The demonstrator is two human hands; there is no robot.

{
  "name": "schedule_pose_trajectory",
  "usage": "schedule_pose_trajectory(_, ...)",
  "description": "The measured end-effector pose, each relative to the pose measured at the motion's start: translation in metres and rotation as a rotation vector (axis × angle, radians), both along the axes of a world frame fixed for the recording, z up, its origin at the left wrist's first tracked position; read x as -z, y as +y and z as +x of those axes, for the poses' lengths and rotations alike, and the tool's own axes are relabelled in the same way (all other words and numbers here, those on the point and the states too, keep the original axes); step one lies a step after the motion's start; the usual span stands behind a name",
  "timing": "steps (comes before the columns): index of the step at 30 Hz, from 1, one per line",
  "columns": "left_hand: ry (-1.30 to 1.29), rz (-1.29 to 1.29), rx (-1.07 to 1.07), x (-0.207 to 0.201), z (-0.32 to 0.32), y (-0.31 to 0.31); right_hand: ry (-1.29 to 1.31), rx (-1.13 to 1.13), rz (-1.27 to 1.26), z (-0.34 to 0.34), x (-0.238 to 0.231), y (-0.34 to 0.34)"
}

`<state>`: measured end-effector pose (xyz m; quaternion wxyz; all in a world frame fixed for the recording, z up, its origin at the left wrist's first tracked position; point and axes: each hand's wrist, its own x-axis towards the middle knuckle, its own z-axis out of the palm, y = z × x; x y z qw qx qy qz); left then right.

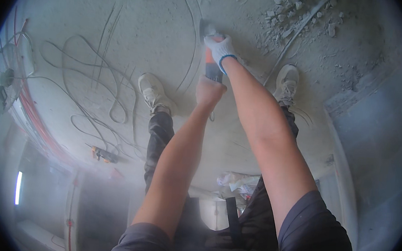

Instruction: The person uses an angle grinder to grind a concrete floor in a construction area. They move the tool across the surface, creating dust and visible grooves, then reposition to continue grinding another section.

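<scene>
From my end, I judge this as the step of cutting into the floor (147,25): the gloved right hand (221,46) wraps the front of the grinder (210,57), the left hand (209,92) curls round its rear, and the disc (201,29) sits just beyond the right fingers. Next, I think, calls for a firm, steady two-handed guide.

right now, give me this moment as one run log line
left hand: grips rear of orange-and-black angle grinder | gloved right hand: on its front end | fan: far left | rubble: upper right, on floor
</scene>
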<state>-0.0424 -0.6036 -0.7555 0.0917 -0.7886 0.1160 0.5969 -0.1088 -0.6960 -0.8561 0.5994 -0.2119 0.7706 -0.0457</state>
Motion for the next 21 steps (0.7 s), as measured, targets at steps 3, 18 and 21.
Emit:
schedule_pose_trajectory(3,0.002,-0.008,0.005,-0.006,-0.003,-0.009,-0.076,-0.021,0.022,-0.010,0.005,-0.002)
schedule_pose_trajectory(18,-0.018,-0.231,-0.081,0.018,-0.010,0.007,0.000,-0.009,0.040,-0.009,0.013,-0.005)
schedule_pose_trajectory(21,-0.021,-0.225,-0.091,0.016,-0.007,0.009,-0.082,0.004,0.051,-0.002,-0.008,-0.017)
